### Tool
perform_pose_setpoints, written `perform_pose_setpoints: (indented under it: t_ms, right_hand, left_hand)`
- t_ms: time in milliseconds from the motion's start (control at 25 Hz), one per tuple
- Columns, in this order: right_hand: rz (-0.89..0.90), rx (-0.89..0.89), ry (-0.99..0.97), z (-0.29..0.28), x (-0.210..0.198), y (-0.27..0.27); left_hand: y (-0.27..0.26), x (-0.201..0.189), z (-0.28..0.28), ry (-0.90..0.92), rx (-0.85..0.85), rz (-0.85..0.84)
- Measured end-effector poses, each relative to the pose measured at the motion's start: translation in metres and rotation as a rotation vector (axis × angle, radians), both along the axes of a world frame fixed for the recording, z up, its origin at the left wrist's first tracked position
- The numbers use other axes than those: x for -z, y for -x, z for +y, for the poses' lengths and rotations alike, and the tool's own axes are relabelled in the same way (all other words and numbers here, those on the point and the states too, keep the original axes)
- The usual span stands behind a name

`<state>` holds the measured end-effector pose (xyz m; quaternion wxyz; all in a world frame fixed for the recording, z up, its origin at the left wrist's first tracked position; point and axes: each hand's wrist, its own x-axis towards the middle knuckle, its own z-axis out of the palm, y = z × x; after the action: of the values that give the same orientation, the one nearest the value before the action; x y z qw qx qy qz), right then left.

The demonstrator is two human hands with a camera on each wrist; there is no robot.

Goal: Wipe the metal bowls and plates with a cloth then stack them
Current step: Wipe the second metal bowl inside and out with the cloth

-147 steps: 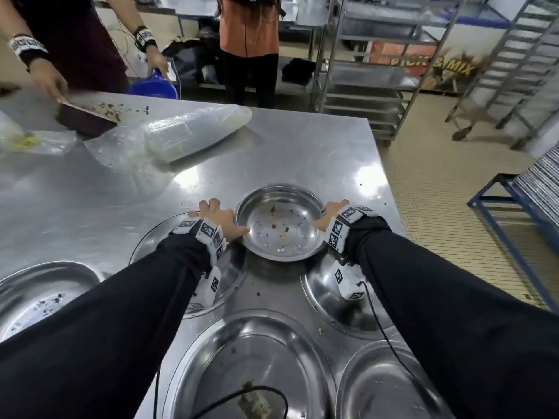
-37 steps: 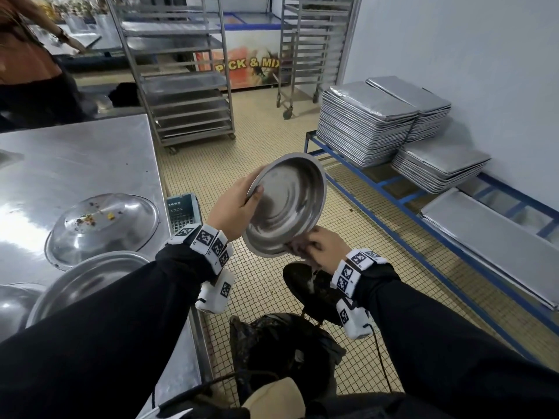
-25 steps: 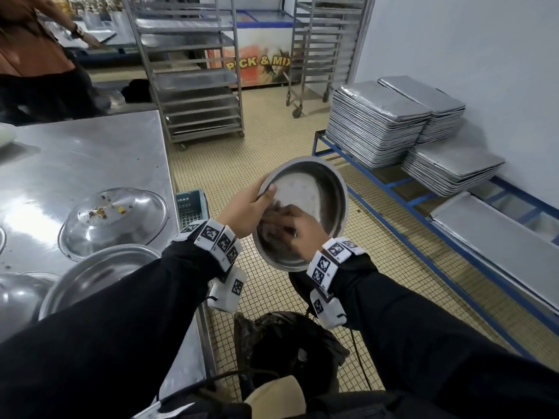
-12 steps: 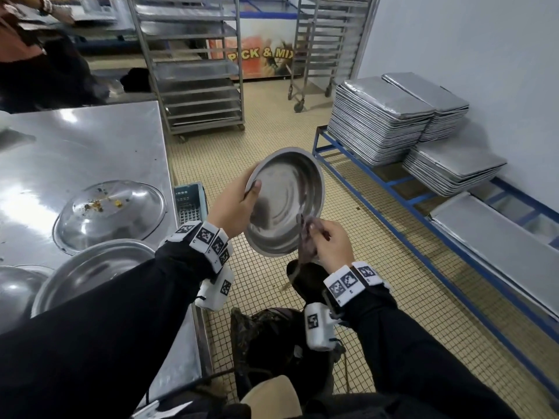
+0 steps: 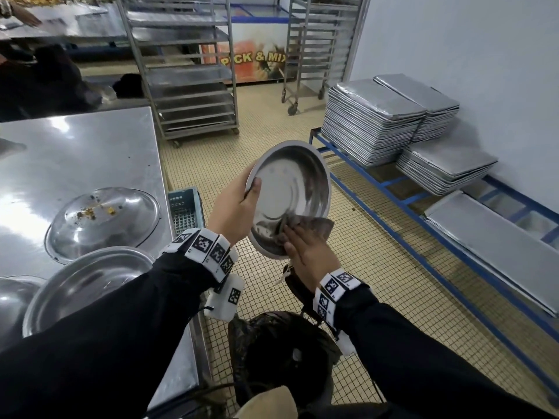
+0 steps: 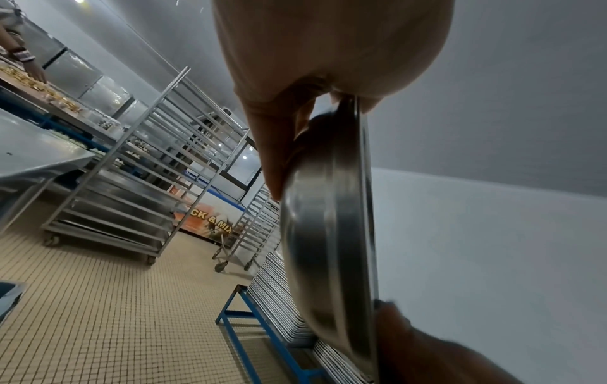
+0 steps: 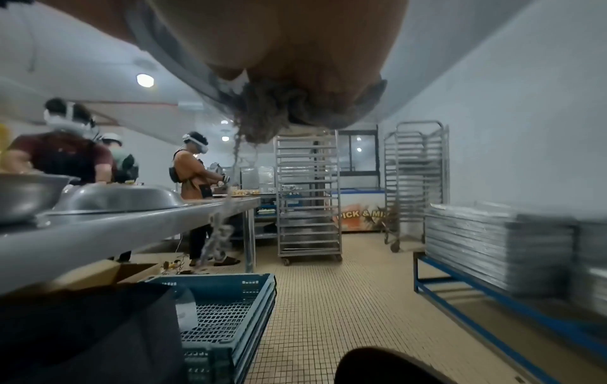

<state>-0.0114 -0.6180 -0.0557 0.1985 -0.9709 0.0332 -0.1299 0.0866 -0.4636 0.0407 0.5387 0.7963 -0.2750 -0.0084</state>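
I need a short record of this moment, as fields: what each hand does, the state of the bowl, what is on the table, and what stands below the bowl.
left hand: grips the rim of the bowl, held tilted above the floor
right hand: presses the cloth on the bowl's lower inside
bowl inside: no crumbs visible
table: an upturned dish with crumbs; a plate nearer
below bowl: black bag

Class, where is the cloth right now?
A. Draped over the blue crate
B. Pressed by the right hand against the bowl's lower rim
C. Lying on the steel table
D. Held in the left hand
B: the right hand presses the cloth against the lower rim of the bowl.
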Motion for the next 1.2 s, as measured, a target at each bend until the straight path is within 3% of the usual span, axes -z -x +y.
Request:
perform_pose_setpoints:
  t_ms: [160, 200, 360, 480, 640, 800, 920, 1200]
  right_hand:
    - [-0.069, -0.006, -0.331, 0.032, -0.015, 0.001]
    - [-0.085, 0.027, -0.337, 0.034, -0.016, 0.003]
    - [0.092, 0.249, 0.043, -0.005, -0.011, 0.003]
    - [0.044, 0.365, 0.046, -0.031, -0.022, -0.008]
    - [-0.198, 0.322, -0.195, -0.041, -0.050, -0.024]
    - [-0.170, 0.386, -0.420, -0.044, -0.077, -0.028]
    - [-0.112, 0.415, -0.443, -0.044, -0.080, -0.026]
    - [-0.337, 0.660, -0.715, -0.021, -0.079, -0.038]
  left_hand:
    - [-0.004, -0.004, -0.004, 0.049, -0.016, -0.005]
    - [-0.005, -0.006, -0.005, 0.048, -0.016, -0.011]
    - [-0.006, -0.011, -0.006, 0.056, 0.029, 0.018]
    - [-0.002, -0.014, -0.004, 0.113, 0.059, 0.155]
    - [-0.006, -0.016, 0.007, 0.131, 0.103, 0.298]
    - [-0.020, -0.014, 0.023, 0.129, 0.159, 0.442]
    - [-0.026, -0.011, 0.030, 0.096, 0.180, 0.506]
    - [-0.009, -0.003, 0.031, 0.171, 0.116, 0.262]
